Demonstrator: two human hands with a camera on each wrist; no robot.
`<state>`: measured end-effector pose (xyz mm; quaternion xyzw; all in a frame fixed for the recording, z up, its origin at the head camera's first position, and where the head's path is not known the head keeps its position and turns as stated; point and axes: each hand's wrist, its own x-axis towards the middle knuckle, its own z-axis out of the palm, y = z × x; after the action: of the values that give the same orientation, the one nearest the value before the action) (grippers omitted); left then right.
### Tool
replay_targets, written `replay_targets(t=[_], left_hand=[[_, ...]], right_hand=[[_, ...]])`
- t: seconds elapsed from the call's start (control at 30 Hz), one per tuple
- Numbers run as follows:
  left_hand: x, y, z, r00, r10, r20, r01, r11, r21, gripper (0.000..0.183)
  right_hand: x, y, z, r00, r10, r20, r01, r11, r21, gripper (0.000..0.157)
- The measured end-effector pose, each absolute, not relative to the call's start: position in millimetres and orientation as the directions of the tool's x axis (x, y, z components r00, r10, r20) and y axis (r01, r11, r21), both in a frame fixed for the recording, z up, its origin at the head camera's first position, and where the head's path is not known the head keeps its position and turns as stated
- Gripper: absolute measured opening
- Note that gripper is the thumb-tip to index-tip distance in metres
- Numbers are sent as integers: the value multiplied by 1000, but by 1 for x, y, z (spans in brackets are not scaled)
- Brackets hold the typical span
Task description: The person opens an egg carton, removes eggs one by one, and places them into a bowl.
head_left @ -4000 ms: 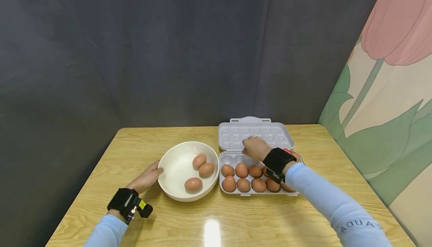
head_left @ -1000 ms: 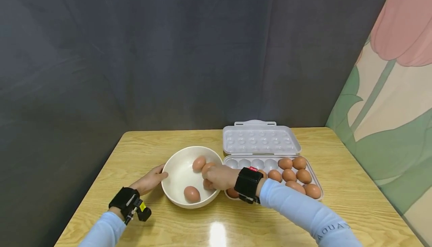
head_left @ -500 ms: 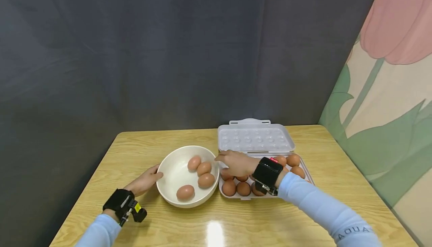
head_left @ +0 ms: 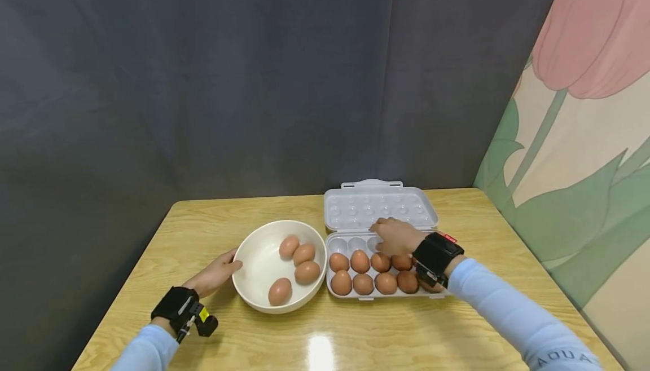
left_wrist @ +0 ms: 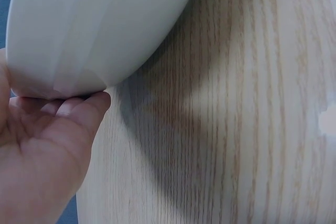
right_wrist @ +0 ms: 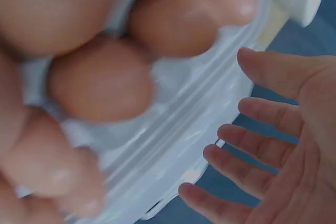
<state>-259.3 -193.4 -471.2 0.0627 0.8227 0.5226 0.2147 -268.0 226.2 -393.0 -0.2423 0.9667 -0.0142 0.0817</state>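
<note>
My left hand (head_left: 212,276) grips the white bowl (head_left: 254,269) at its left side, thumb over the rim. In the left wrist view its fingers (left_wrist: 79,111) curl against the bowl's outer wall. Several brown eggs (head_left: 280,291) lie inside the bowl. To its right sits an egg carton (head_left: 358,244) with its lid folded back, its front rows full of eggs (head_left: 360,261). My right hand (head_left: 398,237) is over the back row, holding nothing. In the right wrist view its fingers (right_wrist: 257,142) are spread apart, with eggs (right_wrist: 102,80) alongside.
The carton's dimpled lid (head_left: 378,207) lies flat behind its base. Under everything is a wooden table (head_left: 244,343), with a dark curtain (head_left: 284,78) behind it and a flower-patterned wall (head_left: 584,202) at the right.
My right hand has put another egg into the bowl, let go of it and moved back right over the carton. The left hand keeps its grip on the bowl.
</note>
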Motion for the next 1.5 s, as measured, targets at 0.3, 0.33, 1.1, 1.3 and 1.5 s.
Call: replay_targets(t=[0.3,0.33,1.1,1.3,1.5], left_hand=[[-258,-193,-473,-904,311,-293,-129,456,881,52],[-258,-192,-473,-903,312,-295,-129,456,880,52],[-259,-191,-475,-912,291,-290,-146,431,891,52],[-259,-189,-472,-909,315,-274,-131,408,904,52],[-257,-189,-474,-908,291,-300,-159,422,892,52]], right_hand=[[-274,267,-413,-929,-259,-265,-250,966,-69,26],[-275,270,-415,-932,-245,-268,-235,969,-69,26],[-283,287,-444,-978,-92,-188,-96,995,14,47],[-281,286,-441,-976,-84,-200,-89,996,15,43],[-281,285,-437,-970,-120,-212,-120,993,-9,22]])
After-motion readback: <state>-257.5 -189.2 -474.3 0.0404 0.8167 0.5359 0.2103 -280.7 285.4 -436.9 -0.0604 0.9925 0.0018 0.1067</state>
